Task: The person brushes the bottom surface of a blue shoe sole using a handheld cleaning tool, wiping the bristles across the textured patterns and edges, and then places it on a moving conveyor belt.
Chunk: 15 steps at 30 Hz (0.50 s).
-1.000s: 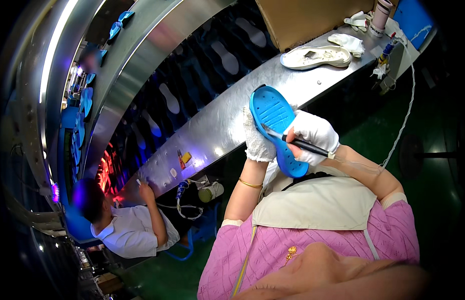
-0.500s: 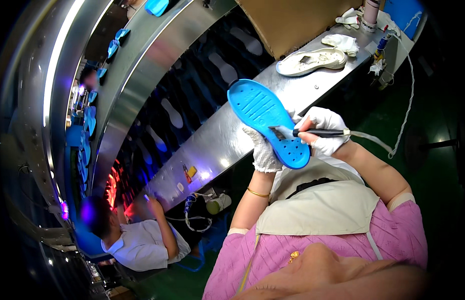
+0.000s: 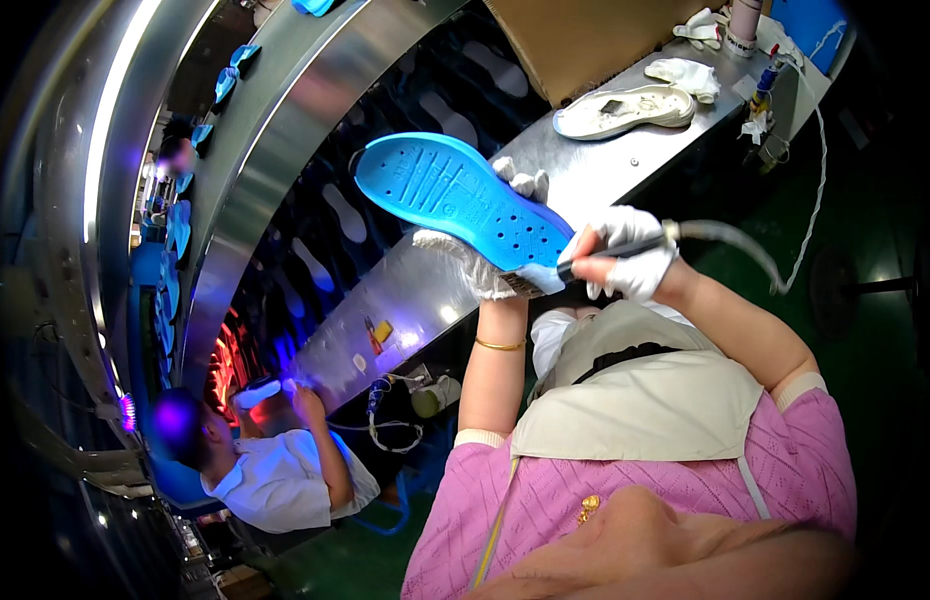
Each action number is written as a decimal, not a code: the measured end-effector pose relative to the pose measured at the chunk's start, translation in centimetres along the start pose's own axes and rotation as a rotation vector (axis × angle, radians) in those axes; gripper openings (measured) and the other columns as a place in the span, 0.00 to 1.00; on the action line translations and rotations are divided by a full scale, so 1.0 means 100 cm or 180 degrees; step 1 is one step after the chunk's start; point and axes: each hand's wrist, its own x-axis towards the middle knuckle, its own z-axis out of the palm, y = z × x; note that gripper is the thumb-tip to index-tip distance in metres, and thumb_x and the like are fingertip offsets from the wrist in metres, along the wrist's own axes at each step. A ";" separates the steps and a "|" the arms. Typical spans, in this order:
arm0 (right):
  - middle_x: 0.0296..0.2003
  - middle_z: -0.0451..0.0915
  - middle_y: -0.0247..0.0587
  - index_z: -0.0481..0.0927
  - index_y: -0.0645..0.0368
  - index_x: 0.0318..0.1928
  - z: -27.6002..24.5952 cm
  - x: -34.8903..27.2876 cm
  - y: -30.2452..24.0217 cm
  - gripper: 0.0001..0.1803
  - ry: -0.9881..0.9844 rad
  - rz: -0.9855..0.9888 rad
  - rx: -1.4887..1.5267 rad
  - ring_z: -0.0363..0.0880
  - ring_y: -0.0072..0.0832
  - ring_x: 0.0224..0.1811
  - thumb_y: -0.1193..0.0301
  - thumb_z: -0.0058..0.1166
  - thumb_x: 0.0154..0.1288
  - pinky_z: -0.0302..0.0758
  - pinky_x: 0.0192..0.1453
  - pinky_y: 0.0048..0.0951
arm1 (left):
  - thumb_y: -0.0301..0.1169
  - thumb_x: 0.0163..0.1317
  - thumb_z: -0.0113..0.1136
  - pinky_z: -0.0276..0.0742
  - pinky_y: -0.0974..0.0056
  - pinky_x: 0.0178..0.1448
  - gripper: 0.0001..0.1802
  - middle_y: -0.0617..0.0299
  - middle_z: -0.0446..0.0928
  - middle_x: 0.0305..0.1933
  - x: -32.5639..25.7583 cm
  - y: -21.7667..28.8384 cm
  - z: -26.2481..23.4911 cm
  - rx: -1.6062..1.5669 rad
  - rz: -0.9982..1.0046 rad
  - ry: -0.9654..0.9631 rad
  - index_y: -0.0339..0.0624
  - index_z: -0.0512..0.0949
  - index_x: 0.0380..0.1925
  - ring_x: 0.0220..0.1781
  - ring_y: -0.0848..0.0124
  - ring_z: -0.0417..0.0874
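Note:
My left hand point(image 3: 463, 262), in a white knit glove, grips a bright blue shoe sole point(image 3: 440, 195) from beneath, fingers curling over its far edge. Tilted above the metal bench, the sole shows grooves at one end and small holes at the other. In its partly bare fingertips, my gloved right hand point(image 3: 630, 250) pinches a black-handled brush point(image 3: 640, 247) fed by a pale hose point(image 3: 735, 236). Flat bristles meet the sole's near edge, beside the holed end.
A cream shoe sole point(image 3: 640, 112) and white gloves point(image 3: 685, 76) lie on the metal bench point(image 3: 595, 180). Behind stands a cardboard sheet point(image 3: 585, 40). Blue soles ride the curved conveyor point(image 3: 275, 100) at left. A co-worker point(image 3: 285, 470) in a white shirt sits at the bench's lower left.
The blue sole has swung left and turned flatter, its far end now pointing left. My right hand has shifted slightly left, and the brush has gone from the sole's face to its near edge.

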 end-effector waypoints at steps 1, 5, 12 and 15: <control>0.30 0.81 0.36 0.77 0.60 0.33 -0.001 0.000 -0.004 0.05 0.0047 0.1013 0.1120 0.78 0.19 0.29 0.79 0.59 0.57 0.75 0.37 0.19 | 0.74 0.38 0.51 0.64 0.53 0.66 0.58 0.52 0.73 0.54 -0.002 0.003 -0.001 0.0174 0.0074 0.0051 0.35 0.64 0.58 0.52 0.59 0.77; 0.31 0.79 0.37 0.76 0.62 0.34 -0.005 0.002 0.006 0.07 0.0263 0.0027 0.0036 0.77 0.18 0.31 0.80 0.60 0.55 0.75 0.38 0.19 | 0.76 0.34 0.50 0.72 0.50 0.62 0.59 0.49 0.73 0.53 -0.003 0.010 -0.004 0.0788 0.0098 0.0740 0.39 0.65 0.58 0.50 0.56 0.79; 0.32 0.79 0.44 0.74 0.63 0.32 -0.024 0.010 -0.001 0.10 -0.0252 0.1587 0.0543 0.80 0.23 0.31 0.82 0.62 0.49 0.78 0.35 0.24 | 0.75 0.32 0.54 0.78 0.52 0.55 0.63 0.45 0.71 0.55 0.003 0.026 -0.005 0.1237 -0.0544 -0.0075 0.35 0.60 0.61 0.52 0.57 0.78; 0.29 0.79 0.38 0.76 0.63 0.34 -0.028 0.006 0.006 0.08 -0.0232 0.0917 0.0711 0.78 0.23 0.31 0.78 0.62 0.54 0.75 0.40 0.23 | 0.74 0.31 0.58 0.78 0.53 0.55 0.64 0.43 0.72 0.54 0.011 0.031 0.000 0.1257 -0.0899 -0.0119 0.32 0.61 0.60 0.52 0.55 0.78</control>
